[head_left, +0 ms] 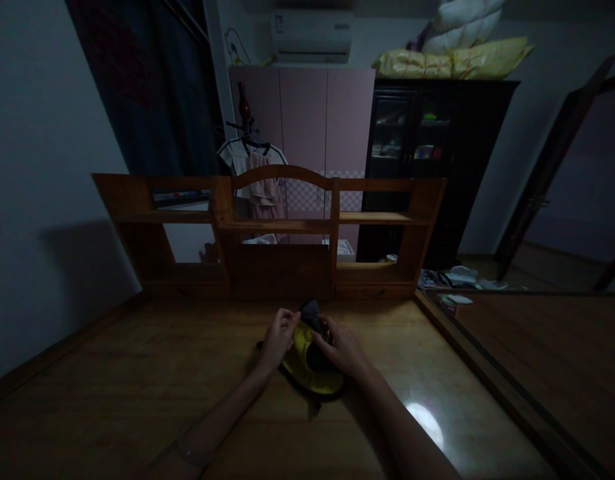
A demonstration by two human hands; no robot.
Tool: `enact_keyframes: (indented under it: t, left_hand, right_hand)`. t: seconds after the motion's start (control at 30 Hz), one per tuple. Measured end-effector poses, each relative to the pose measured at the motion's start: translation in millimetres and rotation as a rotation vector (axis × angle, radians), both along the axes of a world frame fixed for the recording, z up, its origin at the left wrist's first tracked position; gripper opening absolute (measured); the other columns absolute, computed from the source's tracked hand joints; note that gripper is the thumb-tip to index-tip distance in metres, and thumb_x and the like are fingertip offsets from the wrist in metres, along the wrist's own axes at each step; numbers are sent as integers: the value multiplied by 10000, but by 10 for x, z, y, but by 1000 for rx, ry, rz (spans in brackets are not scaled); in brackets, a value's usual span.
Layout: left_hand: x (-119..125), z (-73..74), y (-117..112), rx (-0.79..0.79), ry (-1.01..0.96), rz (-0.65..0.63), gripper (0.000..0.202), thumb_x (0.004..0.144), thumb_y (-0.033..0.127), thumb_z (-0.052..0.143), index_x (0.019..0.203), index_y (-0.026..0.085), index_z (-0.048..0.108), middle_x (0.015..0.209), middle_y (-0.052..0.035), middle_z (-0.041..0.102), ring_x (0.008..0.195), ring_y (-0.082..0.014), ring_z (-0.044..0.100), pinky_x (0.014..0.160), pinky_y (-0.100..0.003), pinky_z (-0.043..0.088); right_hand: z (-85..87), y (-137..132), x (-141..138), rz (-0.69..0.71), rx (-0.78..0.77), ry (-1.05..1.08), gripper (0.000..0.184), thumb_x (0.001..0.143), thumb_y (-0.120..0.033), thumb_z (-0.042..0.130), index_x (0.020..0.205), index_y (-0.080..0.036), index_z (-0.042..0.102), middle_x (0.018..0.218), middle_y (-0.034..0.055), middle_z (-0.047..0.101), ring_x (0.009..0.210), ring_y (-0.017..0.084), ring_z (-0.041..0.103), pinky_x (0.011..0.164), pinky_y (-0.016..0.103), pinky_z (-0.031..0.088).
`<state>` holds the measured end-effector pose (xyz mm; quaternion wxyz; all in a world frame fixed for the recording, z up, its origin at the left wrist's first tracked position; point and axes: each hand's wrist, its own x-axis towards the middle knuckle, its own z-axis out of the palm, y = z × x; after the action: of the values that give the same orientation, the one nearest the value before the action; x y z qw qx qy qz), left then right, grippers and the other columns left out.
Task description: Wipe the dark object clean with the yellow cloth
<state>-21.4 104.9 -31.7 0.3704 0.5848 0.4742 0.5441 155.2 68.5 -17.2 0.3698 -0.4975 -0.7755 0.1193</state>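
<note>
A yellow fabric item with black edging (304,363), possibly a small bag, lies on the wooden bed board or tabletop in front of me. A dark grey flap or piece (310,311) stands up from its far end. My left hand (280,337) is closed, thumb and fingers pinching at the left edge of the grey piece. From the right, my right hand (340,343) grips the item near the base of that piece, thumb on top. Dim light and the right fingers hide part of the item. A short black strap end (314,407) sticks out toward me.
A wooden shelf unit (282,227) stands along the far edge of the surface. A raised wooden rail (467,353) borders the right side, and a wall (47,200) the left. Beyond are a pink wardrobe (303,120) and a dark cabinet (467,147).
</note>
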Motion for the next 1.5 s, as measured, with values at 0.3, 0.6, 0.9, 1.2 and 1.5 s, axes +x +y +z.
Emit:
enact_keyframes:
  t: [0.3, 0.6, 0.9, 1.2, 1.5]
  left_hand:
    - [-106, -104, 135, -38, -30, -150, 426, 762, 468, 534, 1001, 129, 632, 520, 40, 536, 362, -57, 384, 377, -178, 270]
    - [-81, -20, 85, 2, 28, -170, 459, 747, 483, 583, 1038, 136, 658, 685, -27, 641, 422, -61, 407, 426, -194, 314]
    - [-72, 16, 62, 259, 338, -25, 294, 805, 375, 525, 983, 194, 674, 821, -33, 602, 738, -148, 571, 681, -250, 453]
    - [-89, -63, 91, 298, 418, 10, 244, 772, 227, 535, 998, 219, 625, 738, 18, 509, 668, -121, 509, 611, -216, 407]
    - [-58, -69, 55, 274, 442, 75, 203, 781, 264, 536, 932, 188, 650, 936, -50, 593, 806, -162, 586, 716, -265, 462]
  right_hand:
    - [-24, 27, 15, 11, -6, 33, 352, 903, -431, 483, 1185, -220, 496, 878, 37, 667, 726, 181, 622, 608, 244, 412]
    - [-24, 18, 13, 2, 11, 28, 371, 884, -420, 510, 1191, -212, 486, 819, 30, 665, 662, 176, 614, 577, 246, 398]
    - [-6, 10, 10, 4, 37, 23, 350, 882, -417, 513, 1171, -219, 496, 802, 23, 660, 668, 176, 612, 572, 246, 385]
    - [-43, 41, 4, 12, 34, 28, 374, 873, -415, 521, 1188, -217, 489, 770, 19, 655, 635, 168, 606, 570, 242, 398]
    - [15, -5, -4, 35, 28, 28, 393, 861, -365, 537, 1217, -205, 485, 758, 17, 645, 618, 154, 592, 563, 232, 397]
